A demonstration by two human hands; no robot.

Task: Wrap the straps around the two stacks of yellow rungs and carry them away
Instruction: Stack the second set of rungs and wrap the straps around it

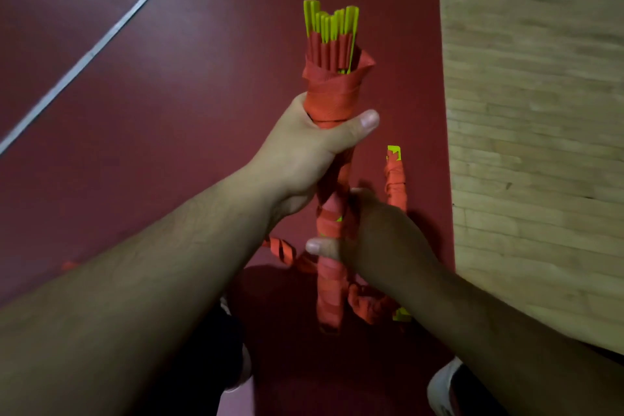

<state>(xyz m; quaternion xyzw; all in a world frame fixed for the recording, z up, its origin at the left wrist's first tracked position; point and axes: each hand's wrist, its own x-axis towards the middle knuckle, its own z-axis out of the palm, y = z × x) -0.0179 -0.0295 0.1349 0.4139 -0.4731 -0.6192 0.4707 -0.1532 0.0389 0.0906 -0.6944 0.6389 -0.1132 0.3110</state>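
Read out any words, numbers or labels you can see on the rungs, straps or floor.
None readable.
The yellow rungs and orange straps of the held bundle show no print.
Dark marks on the loose strap are too blurred to read.
The red floor bears only white lines.

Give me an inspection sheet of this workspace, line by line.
Surface: red floor, crossed by white lines.
Job's things: one strapped bundle of yellow rungs held in both hands; second bundle, also strapped, lying on the red floor to its right.
Clutter: loose strap end trailing on the floor below the hands.
Grips: left hand wrapped round the held bundle's upper part; right hand gripping it lower down.
Cables: nothing seen.
Surroundings: wood floor on the right; shoes at the bottom edge.
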